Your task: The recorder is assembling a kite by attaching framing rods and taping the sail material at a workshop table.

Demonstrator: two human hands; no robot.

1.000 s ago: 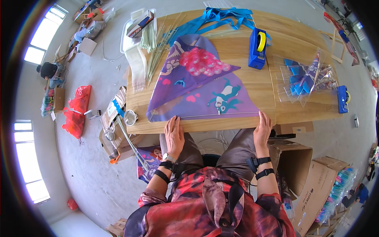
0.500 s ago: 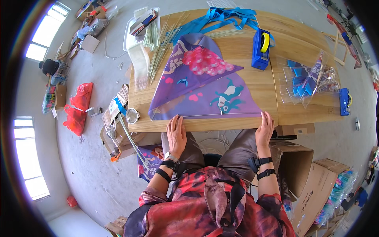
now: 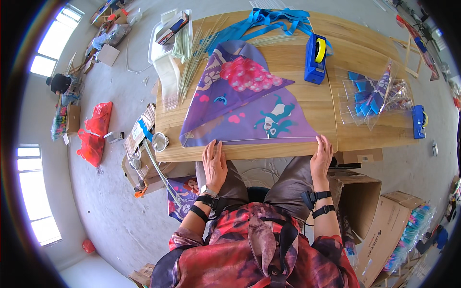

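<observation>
A thin purple cloth (image 3: pixel 259 113) printed with a teal animal, pink hearts and a cluster of pink bubbles lies on the wooden table, its upper part folded over. Along its near edge runs a slender white rod (image 3: pixel 245 139). My left hand (image 3: pixel 214 165) rests at the table's front edge, fingers stretched out and the tips touching the cloth's near edge, left of the middle. At the cloth's right corner, by the rod's end, my right hand (image 3: pixel 322 161) lies with extended fingertips on the fabric. Both hands look open, though their undersides are hidden.
A blue tape dispenser (image 3: pixel 315 58) stands behind the cloth, with blue ribbons (image 3: pixel 261 24) farther back. Thin sticks and a white tray (image 3: pixel 157 41) are at the far left. Clear plastic packets (image 3: pixel 374 93) lie on the right. A small round container (image 3: pixel 160 141) sits at the left edge.
</observation>
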